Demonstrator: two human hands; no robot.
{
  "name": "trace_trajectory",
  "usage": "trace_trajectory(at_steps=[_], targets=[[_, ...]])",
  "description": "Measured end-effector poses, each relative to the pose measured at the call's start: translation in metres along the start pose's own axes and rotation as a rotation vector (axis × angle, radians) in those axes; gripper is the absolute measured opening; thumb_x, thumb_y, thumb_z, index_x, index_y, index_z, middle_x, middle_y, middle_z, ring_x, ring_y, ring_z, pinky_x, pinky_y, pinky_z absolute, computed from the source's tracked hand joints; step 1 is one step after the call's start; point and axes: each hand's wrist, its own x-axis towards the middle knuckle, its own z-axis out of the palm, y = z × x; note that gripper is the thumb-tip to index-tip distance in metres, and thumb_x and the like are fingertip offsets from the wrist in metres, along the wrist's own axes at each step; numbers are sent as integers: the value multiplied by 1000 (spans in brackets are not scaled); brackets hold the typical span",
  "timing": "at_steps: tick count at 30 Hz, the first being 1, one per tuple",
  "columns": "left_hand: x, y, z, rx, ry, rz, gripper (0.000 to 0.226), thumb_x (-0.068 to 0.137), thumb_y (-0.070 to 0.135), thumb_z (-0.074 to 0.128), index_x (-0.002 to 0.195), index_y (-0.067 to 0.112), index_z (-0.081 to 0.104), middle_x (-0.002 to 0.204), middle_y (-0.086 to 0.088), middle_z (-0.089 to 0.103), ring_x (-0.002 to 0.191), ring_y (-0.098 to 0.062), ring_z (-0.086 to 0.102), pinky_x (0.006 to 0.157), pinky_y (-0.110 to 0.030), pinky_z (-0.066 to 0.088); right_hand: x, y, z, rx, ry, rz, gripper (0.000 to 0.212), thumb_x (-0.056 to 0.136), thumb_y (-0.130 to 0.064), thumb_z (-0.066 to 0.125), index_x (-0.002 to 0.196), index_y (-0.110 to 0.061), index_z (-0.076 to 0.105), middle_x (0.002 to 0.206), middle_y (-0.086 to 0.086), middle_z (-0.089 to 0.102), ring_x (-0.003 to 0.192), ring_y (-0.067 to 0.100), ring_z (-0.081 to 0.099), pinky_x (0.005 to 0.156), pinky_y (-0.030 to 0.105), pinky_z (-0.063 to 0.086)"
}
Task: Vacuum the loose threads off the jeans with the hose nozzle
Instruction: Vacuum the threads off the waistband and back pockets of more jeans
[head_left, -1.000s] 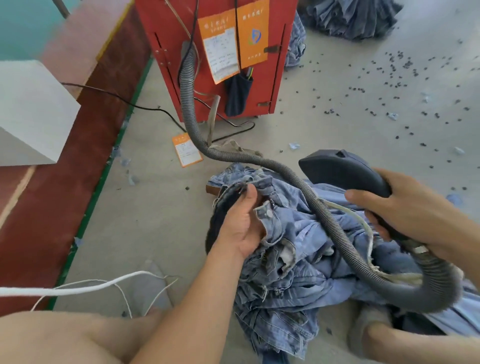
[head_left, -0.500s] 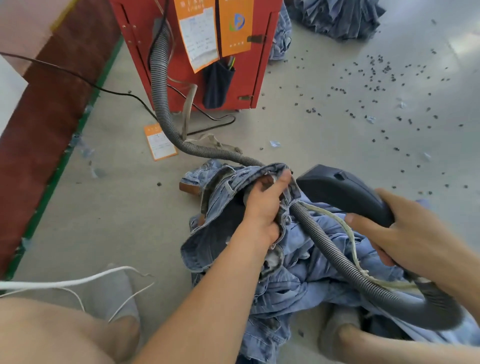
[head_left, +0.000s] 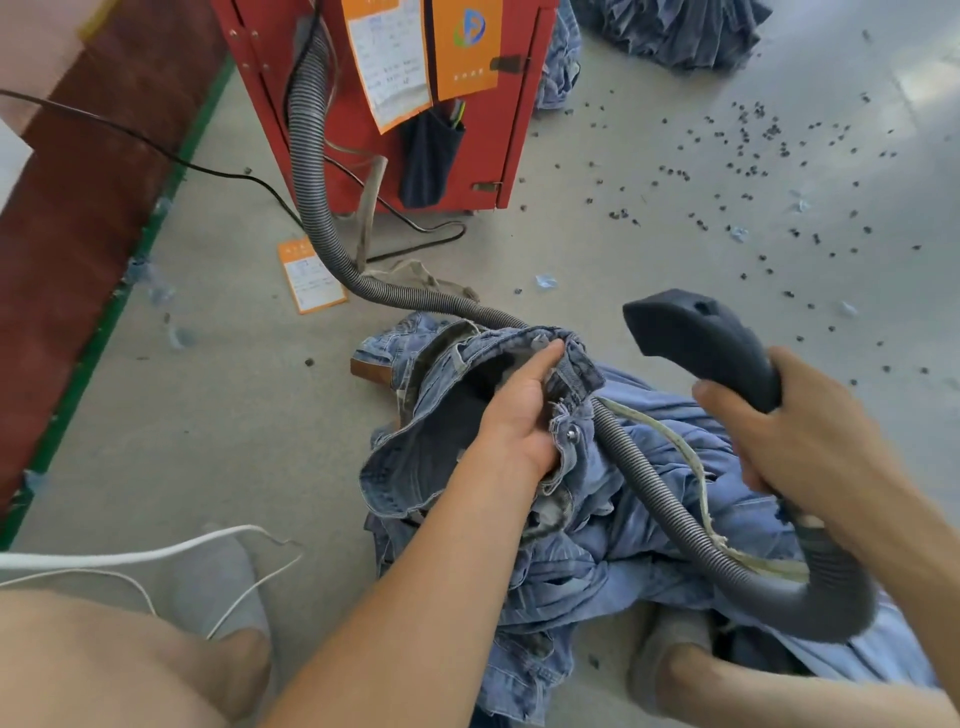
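A heap of light blue jeans (head_left: 613, 525) lies on the grey floor in front of me. My left hand (head_left: 519, 410) grips the waistband of the top pair and holds it lifted, so the dark inside of the waist shows. My right hand (head_left: 810, 441) grips the dark grey hose nozzle (head_left: 701, 338), whose flat mouth hangs in the air to the right of the waistband, apart from the cloth. The ribbed grey hose (head_left: 639, 467) loops under my right wrist, crosses the jeans and runs up to the red machine (head_left: 395, 104).
The red machine stands at the top, with orange labels and a dark pouch (head_left: 431, 156) on it. A black cable (head_left: 156, 150) runs along the floor at left. Small dark bits (head_left: 753, 171) litter the floor at right. More jeans (head_left: 675, 26) lie beyond. My socked feet frame the heap.
My left hand has lifted the waistband up and to the right, opening the waist. The nozzle in my right hand has stayed beside the jeans at about the same height.
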Motion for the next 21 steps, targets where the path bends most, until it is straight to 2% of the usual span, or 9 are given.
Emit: trace_trajectory(at_steps=[2,4,6,8,11,15,18,19,21], targets=[[4,2,-1,36,18,55,42,100,34,65,124,0,66,124,-21,70,117,-38,67,107,-55,50,-12,7,-10,130,-12,38,38,74,-67,63,84,-31,56,50,7,62,36,25,58,37,27,46],[3,7,-3,75,-49,92,34,105,32,56,114,1,69,111,-17,73,103,-34,70,102,-52,53,-18,12,-19,213,-20,73,39,73,-66,65,84,-29,58,51,9,60,35,24,55,36,32,47],[-1,12,-11,54,-178,132,28,94,9,43,107,2,67,100,-15,70,92,-29,68,94,-47,56,-18,13,-25,261,-7,86,41,73,-65,66,86,-27,59,53,11,61,36,26,55,38,37,48],[-8,13,-19,14,-377,121,53,72,-4,42,122,-2,58,110,-16,67,102,-30,67,96,-44,55,-18,14,-29,284,-10,74,42,74,-66,66,87,-26,59,55,13,62,37,29,55,41,36,51],[-8,6,-30,254,-561,173,70,77,-19,49,143,2,43,125,-11,61,116,-23,61,103,-36,52,-20,13,-33,274,-30,35,41,76,-66,65,87,-26,59,54,14,62,38,30,56,39,34,49],[3,2,-32,728,-396,236,72,79,-11,78,138,15,45,131,-5,63,118,-17,65,98,-31,55,-22,10,-38,265,-2,-4,38,78,-64,64,85,-28,59,49,12,61,37,25,55,35,32,47],[9,-1,-33,1093,-103,438,78,70,13,94,134,23,52,129,5,67,121,-10,63,108,-35,50,-23,11,-39,254,11,-37,28,85,-58,67,82,-31,59,49,12,62,37,22,55,36,28,47],[12,-2,-35,1142,-10,509,76,69,16,95,132,23,53,127,7,67,121,-9,63,110,-37,49,-23,12,-38,237,13,-49,24,89,-53,68,80,-33,59,48,11,61,36,20,54,36,26,46],[14,-3,-37,1061,110,576,66,73,14,93,128,20,57,124,5,69,119,-12,64,109,-41,50,-23,13,-34,208,3,-73,19,94,-46,68,79,-37,59,46,9,61,36,16,53,39,24,46]])
